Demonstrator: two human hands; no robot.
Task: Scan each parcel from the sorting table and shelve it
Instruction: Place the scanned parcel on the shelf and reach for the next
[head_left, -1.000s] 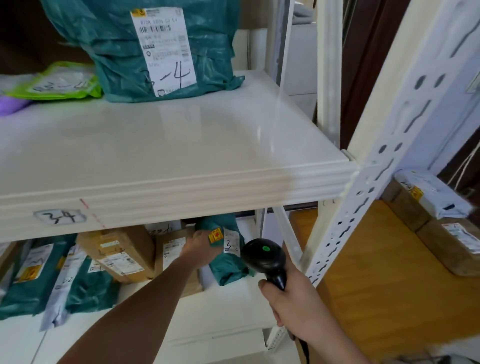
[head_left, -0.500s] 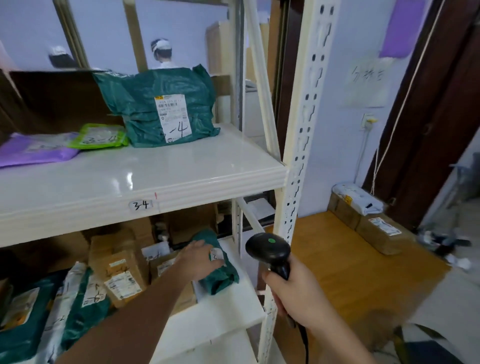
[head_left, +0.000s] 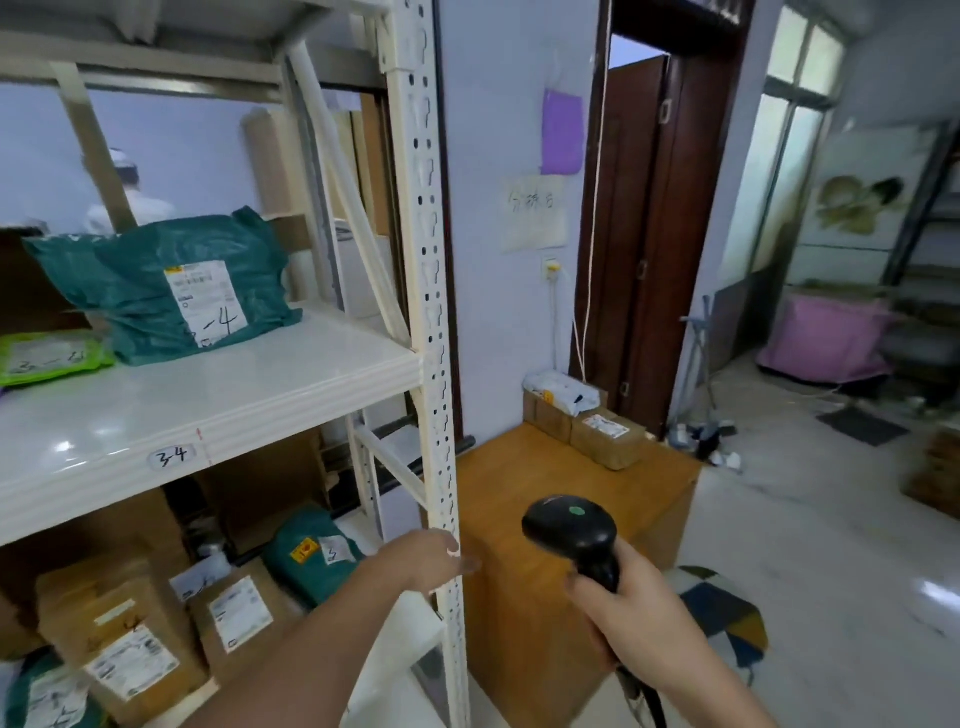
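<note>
1. The left hand (head_left: 434, 564) hangs empty, fingers loose and nearly straight, right at the white perforated shelf post (head_left: 431, 312) — whether it touches the post I cannot tell.
2. The right hand (head_left: 631, 613) is wrapped round the grip of the black barcode scanner (head_left: 571, 527), whose head points up and away, to the right of the post.
3. The small teal parcel (head_left: 311, 553) lies on the lower shelf, left of the post and behind the left hand, its long axis running back into the shelf; it looks shelved, free of both hands.
4. The likely next parcels — two cardboard boxes (head_left: 587, 428) with a white mailer bag (head_left: 561, 387) on top — sit on the wooden counter (head_left: 519, 519), right of the post and against the wall.
5. Judged from here, the boxes lie ahead and beyond the scanner, nearer the right hand; the empty left hand would have to cross past the post to lift one.
</note>
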